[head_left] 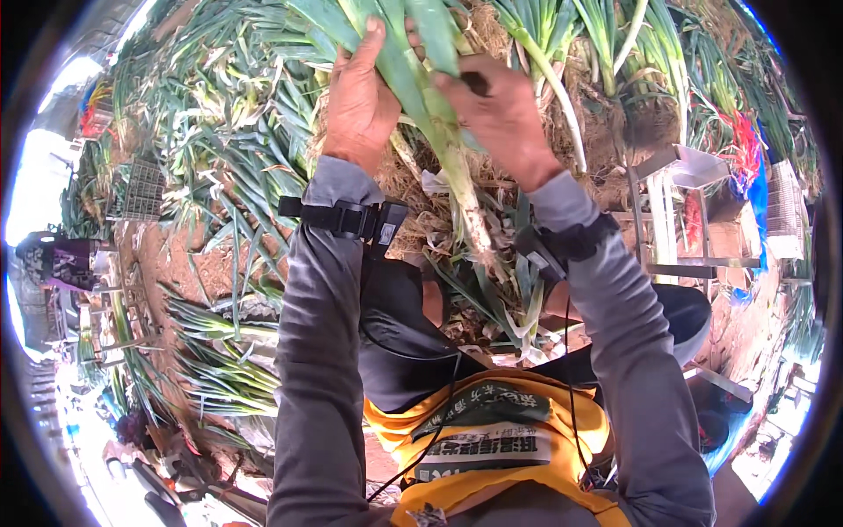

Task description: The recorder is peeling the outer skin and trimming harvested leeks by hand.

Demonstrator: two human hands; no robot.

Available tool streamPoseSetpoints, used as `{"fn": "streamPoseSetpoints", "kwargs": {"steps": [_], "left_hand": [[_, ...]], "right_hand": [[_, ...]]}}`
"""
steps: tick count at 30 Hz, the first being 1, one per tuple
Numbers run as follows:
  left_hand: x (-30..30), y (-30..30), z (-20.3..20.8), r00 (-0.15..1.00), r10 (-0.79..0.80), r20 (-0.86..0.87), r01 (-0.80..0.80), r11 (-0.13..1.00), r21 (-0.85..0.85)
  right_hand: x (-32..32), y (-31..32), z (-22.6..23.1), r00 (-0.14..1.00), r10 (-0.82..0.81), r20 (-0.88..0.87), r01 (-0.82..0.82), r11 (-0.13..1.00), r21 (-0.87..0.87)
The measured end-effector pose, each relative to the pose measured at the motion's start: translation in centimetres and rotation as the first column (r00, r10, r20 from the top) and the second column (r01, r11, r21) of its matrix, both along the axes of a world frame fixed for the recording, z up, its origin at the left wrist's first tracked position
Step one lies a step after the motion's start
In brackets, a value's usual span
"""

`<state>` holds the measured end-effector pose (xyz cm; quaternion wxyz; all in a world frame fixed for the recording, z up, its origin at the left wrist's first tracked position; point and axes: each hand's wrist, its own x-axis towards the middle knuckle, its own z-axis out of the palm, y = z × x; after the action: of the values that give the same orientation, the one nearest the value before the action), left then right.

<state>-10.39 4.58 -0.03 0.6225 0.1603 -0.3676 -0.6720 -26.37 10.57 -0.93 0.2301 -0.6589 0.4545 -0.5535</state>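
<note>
You have one large green onion [439, 132] held up in front of you, its green leaves at the top of the view and its pale stalk running down toward your lap, above the straw and trimmings on the ground. Your left hand [358, 97] is wrapped around the leafy part, fingers closed on it with the thumb up along the leaves; your right hand [502, 114] pinches the stalk from the other side, fingers together on what looks like an outer leaf, though the grip point is partly hidden. Keep the left hand firm and steady as the anchor, and let the right do the stripping: pull the outer layer down along the stalk, not sideways, so the stalk doesn't snap. Keep it clear of the heap of green onions [219, 114] to your left.
</note>
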Motion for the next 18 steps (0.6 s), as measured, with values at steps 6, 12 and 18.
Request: {"fn": "streamPoseSetpoints", "kwargs": {"steps": [6, 12, 18], "left_hand": [[5.9, -0.7, 0.9, 0.984, 0.174, 0.025, -0.175, 0.984, 0.031], [8.3, -1.9, 0.4, 0.965, 0.199, -0.173, -0.215, 0.974, -0.075], [10.3, -1.7, 0.5, 0.959, 0.211, -0.190, -0.224, 0.973, -0.052]], "right_hand": [[-4.7, 6.7, -4.0, 0.944, 0.154, 0.290, -0.278, 0.845, 0.456], [-7.1, 15.0, -19.1, 0.822, 0.386, -0.419, -0.045, 0.777, 0.628], [-9.4, 16.2, -19.3, 0.960, 0.162, -0.229, 0.069, 0.656, 0.752]]}}
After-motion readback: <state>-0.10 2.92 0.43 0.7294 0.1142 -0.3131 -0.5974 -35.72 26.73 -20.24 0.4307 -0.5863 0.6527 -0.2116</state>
